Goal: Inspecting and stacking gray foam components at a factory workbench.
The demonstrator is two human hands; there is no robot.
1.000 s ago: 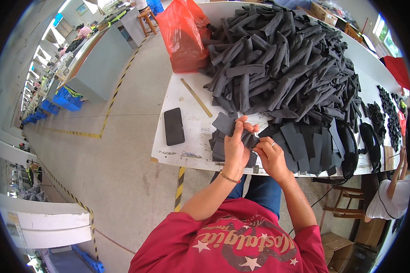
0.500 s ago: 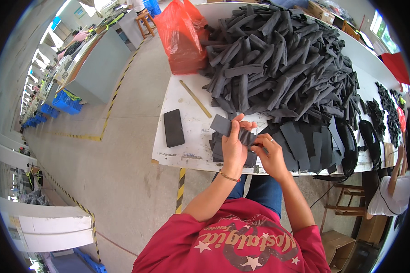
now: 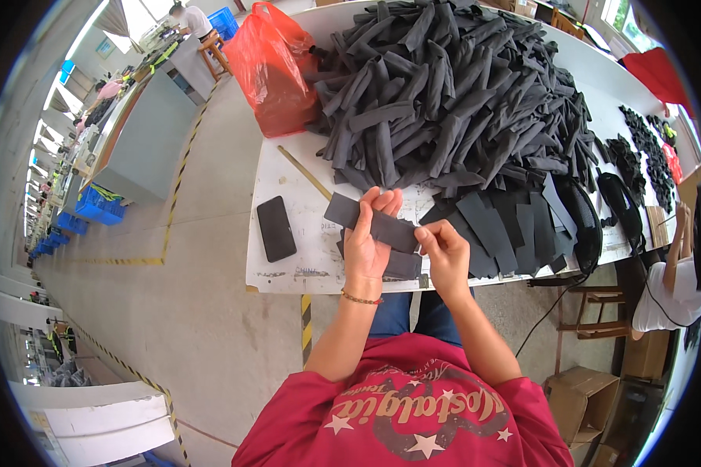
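Both hands hold one dark grey strip (image 3: pixel 372 222) just above the near edge of the white surface (image 3: pixel 288 268): the left hand (image 3: pixel 366 241) has its fingers (image 3: pixel 383 204) wrapped around the strip's middle, and the right hand (image 3: pixel 444 253) pinches the strip's right end between its fingertips. Beyond the strip, a big heap of similar dark pieces (image 3: pixel 459 93) covers the surface. A black phone (image 3: pixel 276 227) lies left of the strip, and a red plastic bag (image 3: pixel 273 66) stands at the far left of the heap.

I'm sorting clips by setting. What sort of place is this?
Probably a factory workshop: a huge pile of dark strips on a white worktable, rows of benches, yellow-black floor tape.
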